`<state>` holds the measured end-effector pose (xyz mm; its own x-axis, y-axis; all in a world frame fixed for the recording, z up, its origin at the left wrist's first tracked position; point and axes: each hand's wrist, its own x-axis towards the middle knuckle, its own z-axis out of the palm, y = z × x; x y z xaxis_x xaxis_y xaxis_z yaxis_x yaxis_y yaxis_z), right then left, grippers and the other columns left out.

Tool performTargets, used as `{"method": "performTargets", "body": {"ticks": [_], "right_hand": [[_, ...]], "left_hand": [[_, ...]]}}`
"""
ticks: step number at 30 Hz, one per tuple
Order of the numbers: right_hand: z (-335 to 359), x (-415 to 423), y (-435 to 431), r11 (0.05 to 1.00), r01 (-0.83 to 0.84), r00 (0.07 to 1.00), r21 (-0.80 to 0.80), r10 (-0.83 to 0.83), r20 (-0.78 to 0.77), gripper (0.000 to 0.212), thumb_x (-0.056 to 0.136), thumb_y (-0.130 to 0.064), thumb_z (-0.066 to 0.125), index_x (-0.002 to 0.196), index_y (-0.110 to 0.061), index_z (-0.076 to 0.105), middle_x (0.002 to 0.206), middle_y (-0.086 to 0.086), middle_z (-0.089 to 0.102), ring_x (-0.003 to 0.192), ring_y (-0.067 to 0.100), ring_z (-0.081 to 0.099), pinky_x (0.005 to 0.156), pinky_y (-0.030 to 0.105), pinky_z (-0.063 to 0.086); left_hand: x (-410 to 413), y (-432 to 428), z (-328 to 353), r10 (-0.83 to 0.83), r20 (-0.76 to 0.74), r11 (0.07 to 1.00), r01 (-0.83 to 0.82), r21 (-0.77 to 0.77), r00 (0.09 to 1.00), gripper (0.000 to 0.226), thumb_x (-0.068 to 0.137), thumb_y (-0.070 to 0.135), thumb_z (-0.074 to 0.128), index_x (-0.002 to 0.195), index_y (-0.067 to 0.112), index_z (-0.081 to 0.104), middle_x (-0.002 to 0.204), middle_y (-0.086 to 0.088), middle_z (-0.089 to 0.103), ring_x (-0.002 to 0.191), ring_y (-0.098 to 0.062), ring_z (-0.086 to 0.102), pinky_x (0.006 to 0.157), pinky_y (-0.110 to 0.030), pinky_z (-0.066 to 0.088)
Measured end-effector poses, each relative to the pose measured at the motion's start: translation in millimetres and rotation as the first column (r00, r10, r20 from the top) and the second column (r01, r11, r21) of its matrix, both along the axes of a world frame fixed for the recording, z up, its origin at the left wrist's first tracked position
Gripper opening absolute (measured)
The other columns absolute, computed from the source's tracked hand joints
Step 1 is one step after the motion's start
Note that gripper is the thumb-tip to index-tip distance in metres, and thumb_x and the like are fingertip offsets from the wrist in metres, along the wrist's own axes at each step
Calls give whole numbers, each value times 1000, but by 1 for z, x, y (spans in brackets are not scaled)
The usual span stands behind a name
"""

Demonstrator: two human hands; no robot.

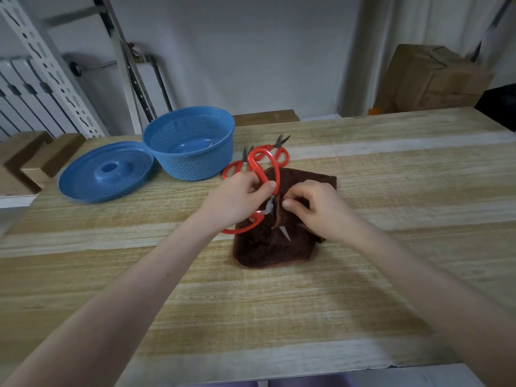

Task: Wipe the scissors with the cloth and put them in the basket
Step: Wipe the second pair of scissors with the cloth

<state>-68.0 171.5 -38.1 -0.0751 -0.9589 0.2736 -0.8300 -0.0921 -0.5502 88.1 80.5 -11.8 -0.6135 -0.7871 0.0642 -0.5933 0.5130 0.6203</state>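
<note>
My left hand point(240, 198) grips a pair of red-handled scissors point(264, 170) by the handles, over a dark brown cloth point(268, 247) spread on the wooden table. My right hand point(312, 208) pinches a fold of the cloth around the blades; one blade tip point(286, 233) pokes out below the fold. Two more red-handled scissors lie on the table just behind the cloth, one pair point(236, 167) on the left and another pair point(282, 153) on the right. The blue perforated basket point(195, 160) stands to the back left, with something pale inside that I cannot make out.
A blue perforated lid point(106, 177) lies upside down left of the basket. Wooden blocks point(30, 160) sit at the table's far left edge. A cardboard box point(430, 79) stands behind the table at the right. A metal shelf frame point(42, 57) rises at the back left.
</note>
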Motion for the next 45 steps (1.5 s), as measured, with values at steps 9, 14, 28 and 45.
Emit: {"method": "performTargets", "body": {"ticks": [9,14,28,45], "right_hand": [[11,-8,-14,982,122,868,141,-174,464,25,100,-27,51,81,-28,67,78,-7,68,77,4,63,73,22,48],[22,-5,-8,996,16,968,85,-37,250,22,96,-31,56,75,-33,63,70,-21,64,74,-5,61,72,17,45],[1,10,-15,996,-13,986,88,-2,169,26,96,-28,58,70,-24,60,65,-10,59,62,2,54,64,26,41],[14,2,-21,993,81,993,87,-87,75,36,96,-34,57,69,-14,70,57,-3,58,52,9,50,57,28,39]], "left_hand": [[2,-6,5,72,28,994,-74,81,997,43,98,40,48,93,1,65,54,3,46,32,-3,40,42,-23,31],[4,-5,8,54,7,997,-55,62,998,42,99,39,47,95,2,65,53,7,45,35,-3,39,43,-22,29],[6,-3,-3,57,34,996,-59,65,998,42,97,40,49,80,4,62,51,4,47,34,-3,43,45,-28,34],[-2,0,-9,124,-79,983,-112,145,989,46,98,41,46,81,1,60,49,4,42,29,-3,33,44,-25,28]]}}
